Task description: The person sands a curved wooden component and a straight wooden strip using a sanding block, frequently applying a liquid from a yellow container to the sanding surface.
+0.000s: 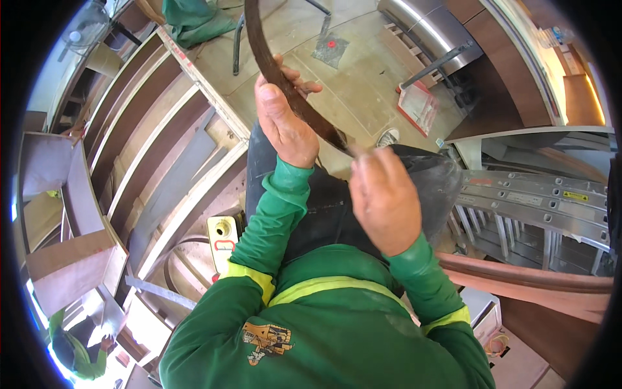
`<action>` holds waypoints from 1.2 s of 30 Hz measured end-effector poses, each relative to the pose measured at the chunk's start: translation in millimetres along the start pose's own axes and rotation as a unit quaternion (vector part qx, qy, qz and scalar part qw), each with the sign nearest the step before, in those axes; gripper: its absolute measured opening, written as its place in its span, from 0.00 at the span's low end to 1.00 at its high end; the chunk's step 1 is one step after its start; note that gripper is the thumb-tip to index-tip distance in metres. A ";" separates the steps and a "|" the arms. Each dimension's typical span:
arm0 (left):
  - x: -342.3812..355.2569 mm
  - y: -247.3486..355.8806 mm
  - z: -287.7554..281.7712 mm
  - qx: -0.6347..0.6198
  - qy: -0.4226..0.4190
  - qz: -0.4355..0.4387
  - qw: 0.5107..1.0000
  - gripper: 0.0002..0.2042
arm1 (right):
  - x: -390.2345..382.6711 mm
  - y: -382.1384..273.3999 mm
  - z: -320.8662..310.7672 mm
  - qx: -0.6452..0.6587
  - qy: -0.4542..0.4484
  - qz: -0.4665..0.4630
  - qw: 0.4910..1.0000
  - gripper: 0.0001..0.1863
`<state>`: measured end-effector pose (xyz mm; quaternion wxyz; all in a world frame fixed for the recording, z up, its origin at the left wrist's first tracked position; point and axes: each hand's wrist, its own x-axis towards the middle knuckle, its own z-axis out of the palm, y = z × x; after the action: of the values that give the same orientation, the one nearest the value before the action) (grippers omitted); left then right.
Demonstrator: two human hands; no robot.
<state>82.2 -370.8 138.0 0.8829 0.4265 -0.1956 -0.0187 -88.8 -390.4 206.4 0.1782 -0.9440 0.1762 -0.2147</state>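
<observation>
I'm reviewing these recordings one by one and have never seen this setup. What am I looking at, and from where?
There's no machine: the left of two head-worn fisheye cameras looks down, so straight edges bend. Green sleeves lead to bare hands. The left hand holds a dark brown strip. The right hand is at its nearer end, blurred; what it grips is unclear. Beyond is a tiled floor. A wooden frame and a can are left, a metal ladder right. Another person appears lower left.
</observation>
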 end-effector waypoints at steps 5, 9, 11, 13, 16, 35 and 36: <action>2.4 0.0 2.7 -0.001 0.053 -0.027 0.998 0.35 | -9.5 -10.0 25.0 -0.028 -0.001 -0.038 0.999 0.20; 7.1 2.0 -7.0 0.011 0.055 -0.034 0.998 0.35 | -12.1 -7.6 21.3 0.033 0.013 -0.033 0.999 0.21; 10.1 1.2 -10.5 0.020 0.040 -0.036 0.998 0.35 | -12.3 -7.5 14.3 0.053 0.013 -0.032 0.998 0.21; 12.1 -1.3 -13.3 0.029 0.030 -0.046 0.998 0.37 | -10.0 -5.4 3.8 0.070 0.004 -0.040 0.997 0.21; 14.3 -4.7 -15.9 0.032 0.007 -0.047 0.998 0.38 | -4.2 -0.5 -13.2 0.079 0.000 -0.054 0.995 0.21; 11.7 -12.4 -4.3 0.009 -0.054 0.016 0.998 0.39 | -4.5 23.0 -2.7 0.064 0.034 0.021 0.997 0.16; 11.6 -12.8 -4.0 0.032 -0.046 0.029 0.998 0.39 | -6.1 18.8 2.2 0.063 0.026 0.008 0.998 0.15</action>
<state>96.1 -378.3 129.9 0.8589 0.4475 -0.2490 -0.0069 -97.7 -403.8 194.7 0.2342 -0.9237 0.1740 -0.2482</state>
